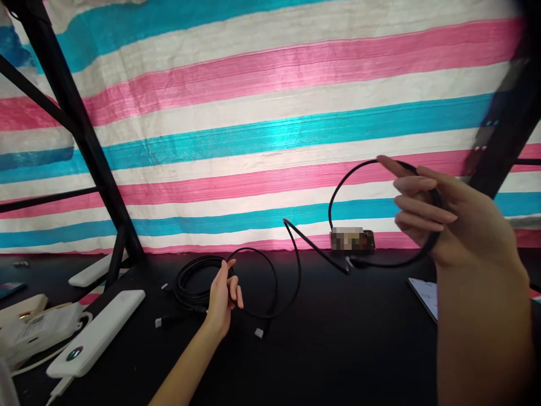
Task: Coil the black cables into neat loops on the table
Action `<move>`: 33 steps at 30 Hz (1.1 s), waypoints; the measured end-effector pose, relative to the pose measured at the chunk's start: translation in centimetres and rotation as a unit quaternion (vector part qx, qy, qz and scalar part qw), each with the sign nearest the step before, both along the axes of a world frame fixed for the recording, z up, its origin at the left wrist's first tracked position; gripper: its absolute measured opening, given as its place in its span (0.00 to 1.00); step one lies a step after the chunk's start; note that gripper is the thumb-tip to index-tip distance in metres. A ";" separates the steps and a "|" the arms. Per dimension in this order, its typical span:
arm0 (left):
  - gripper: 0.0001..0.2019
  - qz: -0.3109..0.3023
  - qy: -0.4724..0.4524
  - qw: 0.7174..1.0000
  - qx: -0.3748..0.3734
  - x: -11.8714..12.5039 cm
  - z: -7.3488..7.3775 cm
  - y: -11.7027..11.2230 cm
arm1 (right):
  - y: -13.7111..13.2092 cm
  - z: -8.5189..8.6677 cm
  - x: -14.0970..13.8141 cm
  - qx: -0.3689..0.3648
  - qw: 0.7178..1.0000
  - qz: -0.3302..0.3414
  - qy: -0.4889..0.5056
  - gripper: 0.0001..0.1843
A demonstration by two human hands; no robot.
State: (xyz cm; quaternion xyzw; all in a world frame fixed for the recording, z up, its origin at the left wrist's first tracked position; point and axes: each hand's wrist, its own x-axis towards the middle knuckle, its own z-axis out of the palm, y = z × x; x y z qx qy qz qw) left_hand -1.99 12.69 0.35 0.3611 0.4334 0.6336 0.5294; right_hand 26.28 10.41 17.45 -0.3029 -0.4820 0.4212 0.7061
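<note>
"At three o'clock?"
"Smooth black cable [389, 265], arched into a loop, pinched by the right hand [456, 214]."
"At seven?"
"The left hand [220, 299], half-curled by a round coil [180, 280]; grip unclear."

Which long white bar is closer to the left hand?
The white bar with the round dark spot is nearer the left hand. The other white bar is farther back, partly hidden behind the black frame.
</note>
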 end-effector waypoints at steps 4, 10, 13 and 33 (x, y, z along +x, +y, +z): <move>0.28 0.032 0.031 0.999 0.020 0.2 0.1 -0.2 | -0.3 -0.1 -0.7 -0.031 0.996 0.050 -0.061 0.12; 0.15 0.012 -0.095 0.995 0.031 -0.6 0.5 0.0 | -0.2 -0.1 -1.5 -0.027 0.996 0.079 -0.024 0.14; 0.12 -0.043 -0.205 0.978 0.003 -1.3 1.0 0.2 | -0.2 -0.1 -1.4 -0.014 0.997 0.071 -0.003 0.17; 0.05 -0.236 -0.278 0.931 -0.009 -1.8 1.9 -0.8 | 2.2 -2.0 -5.9 -0.036 0.989 -0.012 -0.139 0.12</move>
